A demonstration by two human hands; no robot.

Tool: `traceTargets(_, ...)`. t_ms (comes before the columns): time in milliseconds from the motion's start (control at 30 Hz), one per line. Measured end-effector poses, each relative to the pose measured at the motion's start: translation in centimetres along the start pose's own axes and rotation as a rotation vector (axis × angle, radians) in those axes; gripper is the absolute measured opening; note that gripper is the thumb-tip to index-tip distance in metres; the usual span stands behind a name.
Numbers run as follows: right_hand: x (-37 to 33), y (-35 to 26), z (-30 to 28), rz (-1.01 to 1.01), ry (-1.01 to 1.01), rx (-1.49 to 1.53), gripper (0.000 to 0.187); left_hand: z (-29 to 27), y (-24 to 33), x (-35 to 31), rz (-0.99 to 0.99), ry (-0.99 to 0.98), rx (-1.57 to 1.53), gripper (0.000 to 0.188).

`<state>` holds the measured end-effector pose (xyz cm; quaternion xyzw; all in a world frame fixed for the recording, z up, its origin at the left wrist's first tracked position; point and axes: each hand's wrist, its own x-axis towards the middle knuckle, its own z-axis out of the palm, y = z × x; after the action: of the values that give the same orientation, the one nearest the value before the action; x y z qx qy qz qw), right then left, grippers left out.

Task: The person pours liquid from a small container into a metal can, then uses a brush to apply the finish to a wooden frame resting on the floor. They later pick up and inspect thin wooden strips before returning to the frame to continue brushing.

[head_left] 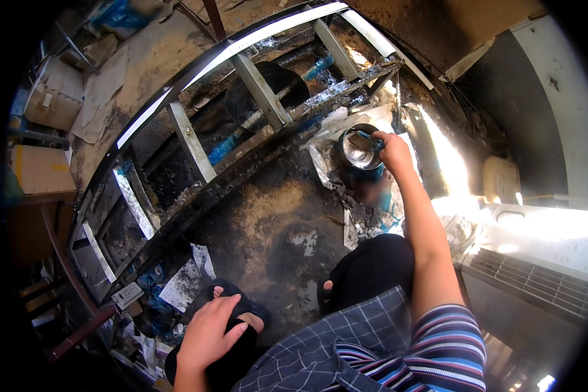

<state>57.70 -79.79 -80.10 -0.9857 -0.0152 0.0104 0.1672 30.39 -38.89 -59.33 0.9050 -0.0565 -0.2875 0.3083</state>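
Observation:
My right hand (395, 155) is closed around the blue handle of what looks like a paintbrush (360, 140). Its flat, pale end is inside the mouth of a dark round can (343, 163), whose inside looks silvery white. Beneath the can lie stained sheets of paper (320, 163). On my left knee rests my left hand (210, 330), palm down, fingers stretched out and holding nothing. Ahead of me lies a long curved metal frame (189, 140) with several crossbars and a white strip along its far edge.
A white appliance with a grille (536, 274) stands close on my right. Cardboard boxes (53, 95) are at the far left. A power strip (128, 295) and paper scraps (183, 287) lie left of my feet. Inside the frame sits a black round tub (291, 81).

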Motion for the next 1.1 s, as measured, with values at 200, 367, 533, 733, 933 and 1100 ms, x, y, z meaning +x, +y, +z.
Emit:
traceTargets(200, 0.4, 0.2, 0.1, 0.020, -0.208, -0.098, 0.040, 0.2, -0.2, 0.2, -0.035, -0.001, 0.006, 0.051)
traceTargets(367, 0.8, 1.1, 1.7, 0.143, -0.268, 0.197, 0.036, -0.1, -0.1, 0.1, -0.033, -0.013, -0.006, 0.051)
traceTargets(533, -0.9, 0.3, 2.2, 0.120, -0.027, 0.039, 0.038, -0.2, -0.2, 0.0, -0.029, -0.003, -0.003, 0.051)
traceTargets(733, -4.5, -5.3, -0.5, -0.181, -0.334, -0.317, 0.053, 0.0, -0.8, -0.6, -0.041, 0.067, -0.056, 0.050)
traceTargets(933, -7.7, -10.9, -4.0, -0.164, -0.746, -0.203, 0.071, -0.3, -0.1, -0.3, -0.006, 0.080, -0.021, 0.046)
traceTargets(1100, -14.0, -25.4, -9.3, -0.104, -0.922, 1.419, 0.039, 2.3, -0.3, 1.8, -0.231, 0.269, -1.084, 0.051)
